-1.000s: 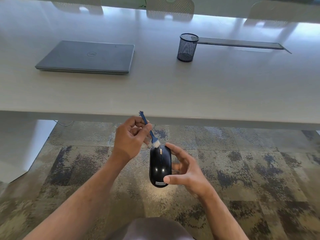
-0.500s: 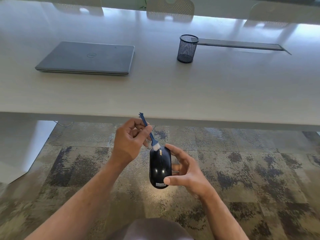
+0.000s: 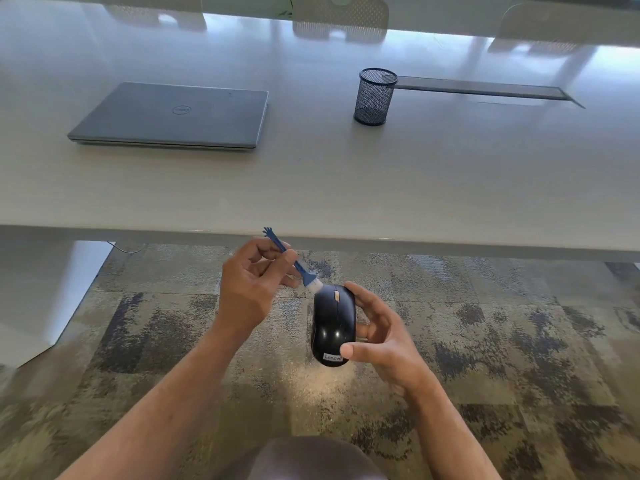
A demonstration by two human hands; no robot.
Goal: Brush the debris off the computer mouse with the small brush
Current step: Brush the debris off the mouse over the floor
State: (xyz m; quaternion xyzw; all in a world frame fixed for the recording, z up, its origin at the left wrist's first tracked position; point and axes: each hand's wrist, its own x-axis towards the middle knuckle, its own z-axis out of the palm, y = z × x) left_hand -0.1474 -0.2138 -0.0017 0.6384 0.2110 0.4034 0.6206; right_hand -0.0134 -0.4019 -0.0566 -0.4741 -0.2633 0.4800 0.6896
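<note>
A glossy black computer mouse (image 3: 333, 323) with a small scroll wheel is held in the air below the table edge, over the carpet. My right hand (image 3: 379, 336) grips it from the right side, thumb on its rear end. My left hand (image 3: 247, 289) pinches a small blue brush (image 3: 292, 259) with white bristles. The bristles touch the mouse's front left corner, and the handle slants up and left toward the table edge.
A long pale table (image 3: 346, 174) spans the view ahead. On it lie a closed grey laptop (image 3: 173, 116) at the left and a black mesh pen cup (image 3: 375, 95) beside a cable slot (image 3: 485, 90). Patterned carpet (image 3: 502, 341) lies below. Chairs stand behind the table.
The brush tip has shifted slightly toward the mouse's front left edge. Both hands and the mouse stay almost in the same place.
</note>
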